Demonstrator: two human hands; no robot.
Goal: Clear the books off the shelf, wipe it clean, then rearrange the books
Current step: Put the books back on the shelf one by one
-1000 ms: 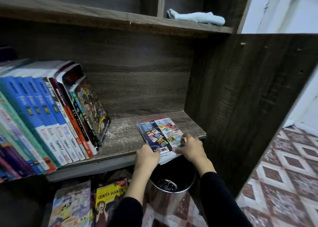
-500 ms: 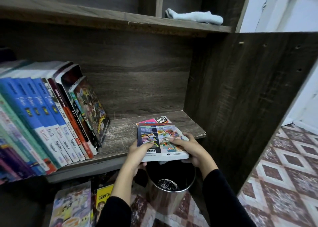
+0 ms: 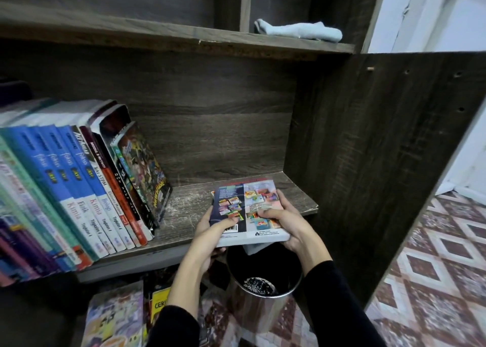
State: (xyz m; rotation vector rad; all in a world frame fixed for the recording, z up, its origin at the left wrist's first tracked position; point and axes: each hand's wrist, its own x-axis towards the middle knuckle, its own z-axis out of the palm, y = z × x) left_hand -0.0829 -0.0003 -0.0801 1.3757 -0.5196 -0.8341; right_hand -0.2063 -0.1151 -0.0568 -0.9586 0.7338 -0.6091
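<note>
Our left hand (image 3: 208,232) and right hand (image 3: 289,223) both curled round glossy blue-and-white paperback books (image 3: 247,204), top cover barcoded, picture-tiled.

The shelf (image 3: 189,207) is dim inside, and its near left corner sinks into deep shadow. The white wall (image 3: 434,10) at the far right is bright. Straight lines curve near the edges, and the floor tiles (image 3: 434,281) look smeared.
</note>
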